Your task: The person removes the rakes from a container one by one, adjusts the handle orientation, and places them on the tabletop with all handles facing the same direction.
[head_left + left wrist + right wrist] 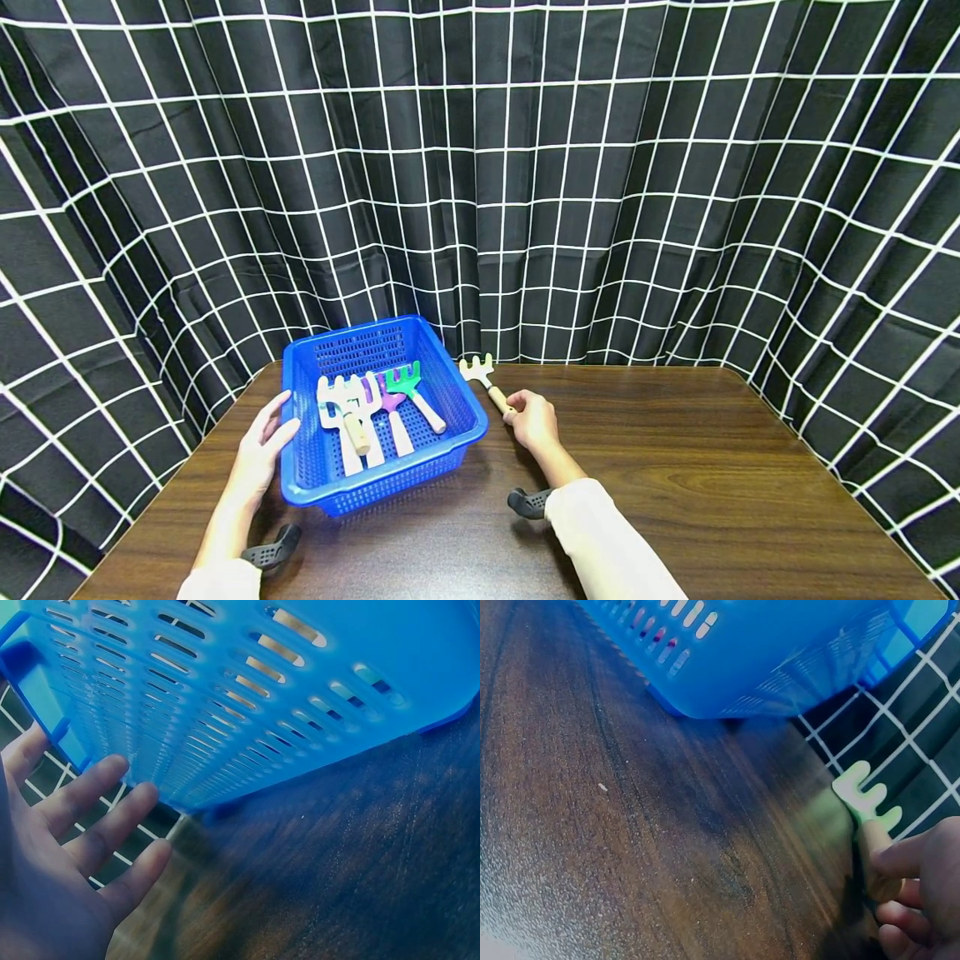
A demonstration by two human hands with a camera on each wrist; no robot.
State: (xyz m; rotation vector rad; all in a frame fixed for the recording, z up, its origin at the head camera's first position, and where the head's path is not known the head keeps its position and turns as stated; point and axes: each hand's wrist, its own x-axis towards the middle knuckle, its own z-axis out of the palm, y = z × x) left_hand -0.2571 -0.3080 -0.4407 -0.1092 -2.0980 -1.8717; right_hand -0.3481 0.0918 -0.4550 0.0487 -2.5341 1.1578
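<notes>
My right hand [535, 421] pinches the wooden handle end of a small hand rake [477, 369] with pale yellow-green tines. The right wrist view shows thumb and fingers around that handle [875, 844], the tines pointing away. At the left, my left hand [258, 454] is at the side of a blue plastic basket [459, 446], its thumb and forefinger by the rim. Its other fingers [112, 832] are spread and loosely bent beside the slotted wall. Inside the basket lie several small rakes, including a green one [405, 379], a purple one [392, 401] and a whitish one [347, 396].
A dark brown wooden table [675, 467] lies beneath everything. Behind it and along both sides hangs a black curtain [555, 208] with a white grid. Black straps with camera mounts [528, 503] are on both wrists.
</notes>
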